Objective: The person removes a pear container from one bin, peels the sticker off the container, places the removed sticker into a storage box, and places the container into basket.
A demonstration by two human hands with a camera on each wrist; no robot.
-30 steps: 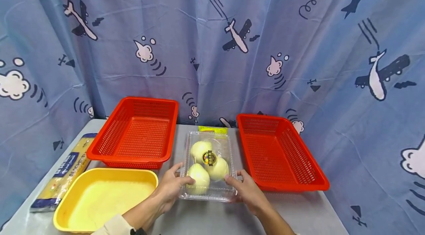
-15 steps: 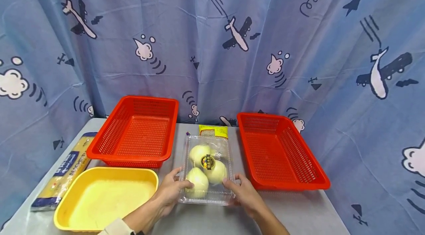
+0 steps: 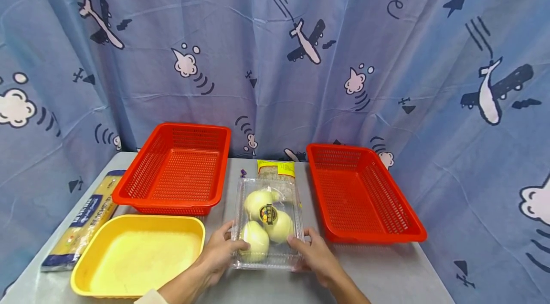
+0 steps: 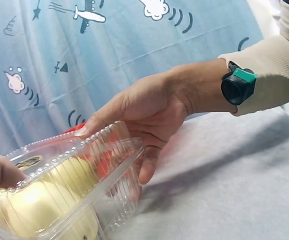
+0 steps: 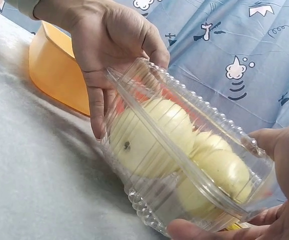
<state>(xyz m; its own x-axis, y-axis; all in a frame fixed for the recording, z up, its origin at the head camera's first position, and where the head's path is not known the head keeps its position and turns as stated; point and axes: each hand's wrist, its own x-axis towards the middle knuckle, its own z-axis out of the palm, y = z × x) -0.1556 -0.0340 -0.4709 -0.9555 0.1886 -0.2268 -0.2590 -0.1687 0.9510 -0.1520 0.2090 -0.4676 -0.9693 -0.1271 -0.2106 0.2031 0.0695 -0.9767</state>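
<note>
Both hands hold a clear plastic clamshell box (image 3: 281,254) by its sides near the close end. Inside lie several pale yellow round fruits (image 5: 152,137) that look like pears. A black round label (image 3: 268,214) sits on the lid. My left hand (image 3: 218,250) grips the left side, thumb on top and fingers around the side and below. On the right side, my right hand (image 3: 317,255) has its thumb over the lid edge and fingers beneath. From the left wrist view, the box (image 4: 112,175) is tilted, with the right hand (image 4: 142,112) at its far side.
Red mesh baskets stand at the back left (image 3: 172,206) and right (image 3: 369,237). A yellow basin (image 3: 137,293) is at the front left, beside a long yellow-and-blue package (image 3: 83,218). Behind the clamshell lies a yellow-topped packet (image 3: 277,167). A patterned curtain (image 3: 275,56) hangs behind the grey table (image 3: 378,275).
Both hands have brought the clamshell slightly toward the person. More of the yellow-topped packet shows behind it, and a small purple thing appears at its left.
</note>
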